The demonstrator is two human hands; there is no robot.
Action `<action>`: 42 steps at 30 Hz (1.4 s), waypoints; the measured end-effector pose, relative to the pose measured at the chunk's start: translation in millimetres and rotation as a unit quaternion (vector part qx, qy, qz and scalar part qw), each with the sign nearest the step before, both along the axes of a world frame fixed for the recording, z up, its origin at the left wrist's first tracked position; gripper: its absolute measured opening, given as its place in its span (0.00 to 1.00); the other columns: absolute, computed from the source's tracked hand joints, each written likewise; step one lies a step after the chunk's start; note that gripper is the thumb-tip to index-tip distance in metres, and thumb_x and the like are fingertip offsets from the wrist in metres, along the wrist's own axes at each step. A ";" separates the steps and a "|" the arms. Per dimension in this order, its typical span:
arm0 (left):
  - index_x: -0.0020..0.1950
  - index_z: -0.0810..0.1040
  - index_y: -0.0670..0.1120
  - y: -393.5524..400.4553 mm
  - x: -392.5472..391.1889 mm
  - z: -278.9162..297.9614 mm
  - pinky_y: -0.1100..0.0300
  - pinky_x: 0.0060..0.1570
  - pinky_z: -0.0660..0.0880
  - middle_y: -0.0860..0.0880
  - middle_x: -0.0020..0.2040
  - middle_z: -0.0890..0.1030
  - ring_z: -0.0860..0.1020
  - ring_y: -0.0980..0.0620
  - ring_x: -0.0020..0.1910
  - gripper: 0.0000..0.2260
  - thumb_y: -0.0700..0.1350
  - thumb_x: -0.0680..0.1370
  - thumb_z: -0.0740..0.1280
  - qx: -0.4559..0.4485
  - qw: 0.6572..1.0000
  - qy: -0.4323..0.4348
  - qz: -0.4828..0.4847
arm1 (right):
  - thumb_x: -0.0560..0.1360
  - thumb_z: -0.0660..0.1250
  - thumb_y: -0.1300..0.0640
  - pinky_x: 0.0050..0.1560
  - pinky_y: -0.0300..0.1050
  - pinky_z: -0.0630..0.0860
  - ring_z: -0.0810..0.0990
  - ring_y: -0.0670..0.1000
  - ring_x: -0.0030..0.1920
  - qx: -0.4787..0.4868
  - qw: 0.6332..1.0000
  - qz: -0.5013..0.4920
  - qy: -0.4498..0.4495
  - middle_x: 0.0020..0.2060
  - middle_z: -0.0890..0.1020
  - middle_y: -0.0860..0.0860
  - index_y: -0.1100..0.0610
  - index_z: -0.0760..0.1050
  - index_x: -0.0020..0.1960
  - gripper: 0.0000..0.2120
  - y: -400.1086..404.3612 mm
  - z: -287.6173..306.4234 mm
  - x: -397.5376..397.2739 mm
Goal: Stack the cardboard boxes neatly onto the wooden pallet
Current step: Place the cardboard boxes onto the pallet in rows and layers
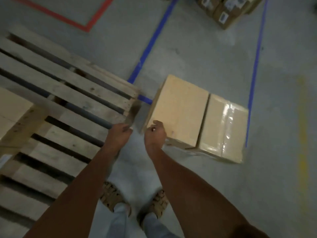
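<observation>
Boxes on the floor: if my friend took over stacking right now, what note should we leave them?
Left hand: open, holding nothing, hovering by the corner of the pale slatted wooden pallet.
Right hand: fingers loosely curled at the near corner of the plain tan cardboard box; no firm grip visible.
That box stands on the grey floor, beside a tape-sealed tan cardboard box.
Done: one tan cardboard box already on the pallet's left side.
Left: lift both floor boxes onto the pallet. More labelled boxes wait farther off.

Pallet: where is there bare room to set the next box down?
Open slats run across the wooden pallet from its near corner by the left hand back to the far edge. The left side holds a cardboard box.
</observation>
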State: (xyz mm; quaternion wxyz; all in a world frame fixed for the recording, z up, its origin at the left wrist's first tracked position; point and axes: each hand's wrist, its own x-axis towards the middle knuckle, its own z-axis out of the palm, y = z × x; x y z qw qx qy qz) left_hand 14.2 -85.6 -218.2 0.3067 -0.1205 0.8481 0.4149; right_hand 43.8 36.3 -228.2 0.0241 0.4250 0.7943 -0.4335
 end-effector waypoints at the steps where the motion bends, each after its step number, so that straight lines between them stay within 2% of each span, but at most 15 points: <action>1: 0.58 0.81 0.38 15.7 0.5 -1.1 0.53 0.55 0.76 0.41 0.54 0.81 0.80 0.43 0.57 0.14 0.47 0.83 0.64 -0.016 1.000 0.005 -0.022 | 0.75 0.64 0.65 0.62 0.49 0.72 0.78 0.62 0.61 0.001 0.999 -0.038 0.011 0.59 0.81 0.61 0.62 0.76 0.65 0.18 19.8 1.8 7.1; 6: 0.69 0.75 0.41 79.8 -18.4 -13.6 0.52 0.54 0.70 0.41 0.66 0.78 0.76 0.40 0.64 0.20 0.52 0.82 0.63 -0.060 0.997 -0.006 -0.053 | 0.75 0.68 0.54 0.68 0.54 0.66 0.71 0.66 0.67 0.032 0.985 -0.157 -0.059 0.68 0.70 0.63 0.64 0.66 0.72 0.29 112.9 -2.0 31.6; 10: 0.79 0.64 0.42 109.8 -23.3 -21.7 0.48 0.68 0.70 0.43 0.75 0.70 0.71 0.41 0.71 0.30 0.53 0.80 0.67 0.042 0.996 -0.050 0.053 | 0.75 0.67 0.48 0.67 0.57 0.72 0.73 0.67 0.63 0.008 0.982 -0.161 -0.100 0.65 0.67 0.63 0.68 0.65 0.69 0.31 149.4 -19.4 38.4; 12: 0.80 0.59 0.42 118.8 -20.9 -31.6 0.54 0.66 0.69 0.43 0.76 0.68 0.70 0.42 0.72 0.33 0.52 0.80 0.69 0.076 0.991 -0.062 0.092 | 0.75 0.67 0.49 0.66 0.57 0.73 0.74 0.67 0.62 0.003 0.983 -0.166 -0.083 0.65 0.67 0.63 0.67 0.64 0.70 0.32 150.4 -23.7 39.2; 14: 0.81 0.57 0.42 127.6 -17.1 -33.3 0.57 0.64 0.67 0.44 0.78 0.66 0.69 0.43 0.74 0.37 0.55 0.79 0.70 0.065 0.990 -0.040 0.117 | 0.76 0.66 0.48 0.67 0.57 0.72 0.73 0.68 0.64 0.000 0.981 -0.179 -0.072 0.66 0.67 0.63 0.65 0.60 0.74 0.34 145.4 -23.8 35.4; 16: 0.81 0.59 0.43 131.2 -16.4 -35.9 0.52 0.69 0.69 0.43 0.78 0.66 0.68 0.42 0.74 0.40 0.61 0.76 0.71 0.024 0.993 -0.011 0.117 | 0.76 0.64 0.43 0.68 0.58 0.70 0.71 0.68 0.67 0.004 0.977 -0.186 -0.100 0.68 0.68 0.63 0.62 0.58 0.77 0.37 139.2 -23.6 31.8; 18: 0.79 0.64 0.45 122.0 -21.7 -39.5 0.44 0.70 0.71 0.42 0.76 0.67 0.69 0.40 0.73 0.43 0.70 0.72 0.67 -0.050 0.995 -0.002 0.084 | 0.76 0.59 0.37 0.66 0.58 0.69 0.71 0.66 0.67 0.003 0.973 -0.179 -0.146 0.68 0.71 0.62 0.60 0.62 0.76 0.37 135.4 -23.5 31.8; 20: 0.71 0.74 0.42 108.0 -30.1 -36.7 0.43 0.65 0.74 0.41 0.68 0.75 0.75 0.41 0.65 0.46 0.77 0.68 0.60 -0.099 0.994 -0.011 0.049 | 0.76 0.54 0.32 0.65 0.58 0.70 0.73 0.64 0.65 -0.004 0.970 -0.163 -0.178 0.65 0.74 0.62 0.60 0.70 0.71 0.37 133.9 -22.9 32.7; 23: 0.47 0.76 0.43 88.5 -41.2 -25.4 0.49 0.58 0.78 0.46 0.51 0.78 0.77 0.51 0.45 0.31 0.73 0.71 0.66 -0.073 0.993 0.007 0.088 | 0.73 0.51 0.28 0.66 0.58 0.71 0.76 0.63 0.61 -0.005 0.973 -0.150 -0.173 0.60 0.80 0.60 0.61 0.77 0.64 0.41 129.0 -16.0 24.7; 25: 0.48 0.75 0.43 71.8 -48.6 -18.1 0.52 0.53 0.77 0.46 0.51 0.77 0.75 0.52 0.44 0.30 0.71 0.72 0.68 -0.068 0.993 0.023 0.098 | 0.73 0.54 0.28 0.64 0.59 0.74 0.78 0.64 0.59 -0.038 0.979 -0.150 -0.136 0.58 0.81 0.60 0.63 0.78 0.62 0.41 118.8 -6.9 13.3; 27: 0.61 0.76 0.39 51.9 -57.2 -8.2 0.55 0.48 0.76 0.45 0.55 0.79 0.77 0.50 0.49 0.37 0.71 0.72 0.68 -0.065 0.988 0.051 0.134 | 0.73 0.57 0.30 0.61 0.59 0.77 0.80 0.63 0.57 -0.064 0.986 -0.114 -0.102 0.57 0.82 0.60 0.64 0.77 0.62 0.39 102.3 4.0 -1.2; 32: 0.60 0.79 0.39 -32.6 -79.1 25.9 0.55 0.42 0.75 0.45 0.52 0.81 0.79 0.48 0.47 0.31 0.66 0.73 0.69 -0.156 0.943 0.139 0.260 | 0.71 0.57 0.31 0.60 0.58 0.78 0.80 0.62 0.55 -0.055 0.996 0.021 -0.066 0.56 0.82 0.58 0.62 0.78 0.61 0.38 34.0 33.1 -48.5; 36: 0.60 0.80 0.39 -123.7 -75.1 38.5 0.56 0.43 0.71 0.46 0.51 0.81 0.80 0.46 0.50 0.26 0.60 0.75 0.68 -0.219 0.927 0.104 0.286 | 0.76 0.62 0.38 0.62 0.52 0.75 0.78 0.61 0.59 -0.049 0.990 0.120 -0.049 0.60 0.80 0.57 0.61 0.77 0.64 0.30 -36.9 43.8 -82.4; 38: 0.63 0.79 0.41 -165.6 -61.0 37.1 0.54 0.46 0.69 0.45 0.55 0.81 0.78 0.44 0.54 0.24 0.58 0.78 0.63 -0.263 0.922 0.071 0.274 | 0.77 0.61 0.39 0.55 0.47 0.72 0.78 0.58 0.57 -0.065 0.979 0.183 -0.065 0.57 0.79 0.55 0.61 0.75 0.66 0.29 -73.2 42.2 -89.1; 42: 0.64 0.79 0.43 -238.4 -18.0 15.5 0.49 0.54 0.76 0.43 0.58 0.81 0.79 0.42 0.57 0.21 0.56 0.78 0.66 -0.258 0.895 0.001 0.364 | 0.77 0.62 0.37 0.56 0.50 0.76 0.78 0.56 0.50 -0.110 0.949 0.265 -0.133 0.53 0.79 0.56 0.63 0.73 0.68 0.32 -143.9 40.8 -88.8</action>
